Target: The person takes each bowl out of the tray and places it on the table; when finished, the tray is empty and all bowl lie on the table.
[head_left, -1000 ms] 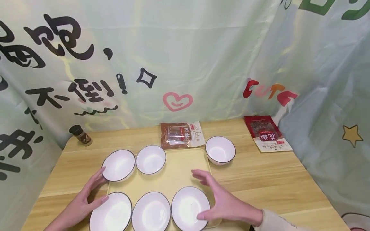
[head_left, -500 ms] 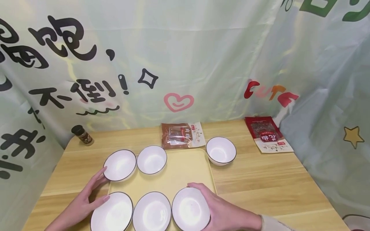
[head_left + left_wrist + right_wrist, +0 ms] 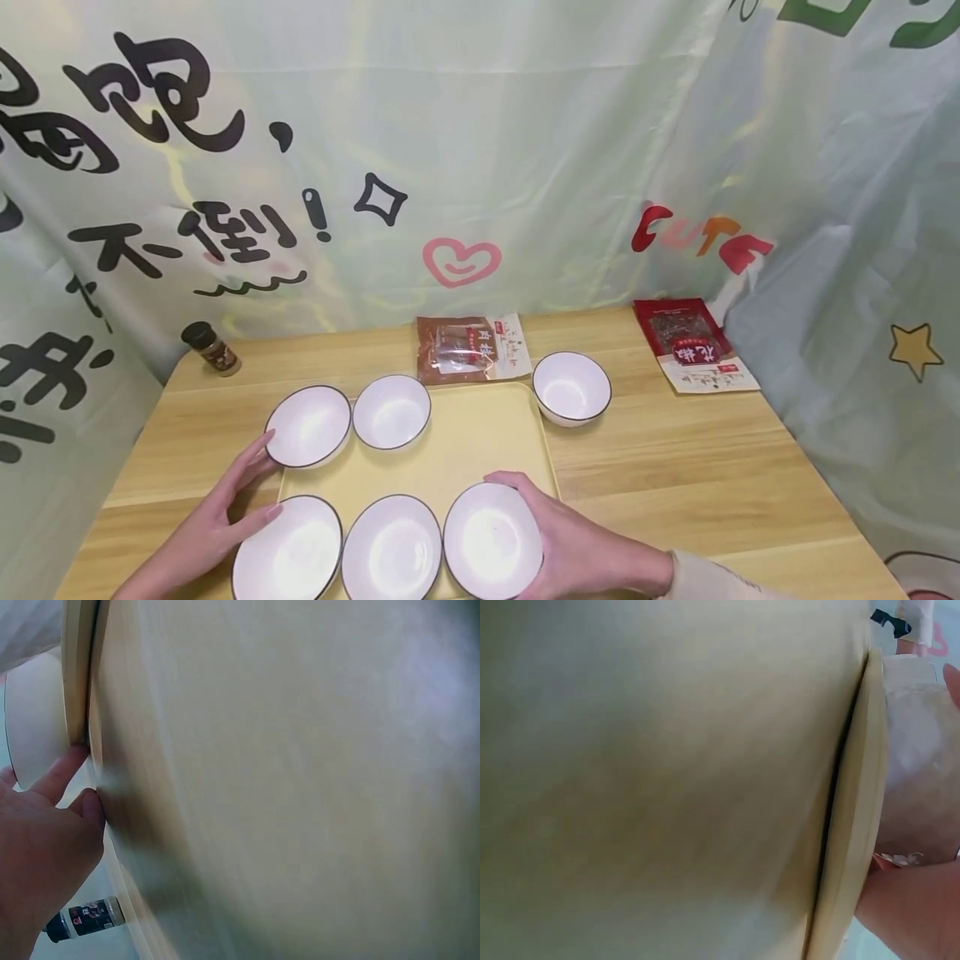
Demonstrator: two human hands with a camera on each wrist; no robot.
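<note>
Gripping near-right bowl point(image 3: 491, 542) — right hand point(image 3: 561, 540) curved wide.

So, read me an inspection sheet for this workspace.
Surface: wood-grain tabletop, pale yellow tray on it.
Job's things: six white dark-rimmed bowls; five at the tray, back-right bowl to its right.
Clutter: black-capped seasoning jar standing back left; cinnamon packet behind the tray; Sichuan pepper packet back right.
Hands: left hand, thumb at the front-left bowl, fingers at the back-left bowl; right hand grips the front-right bowl.
Cables: nothing seen.
Surroundings: printed fabric backdrop.
</note>
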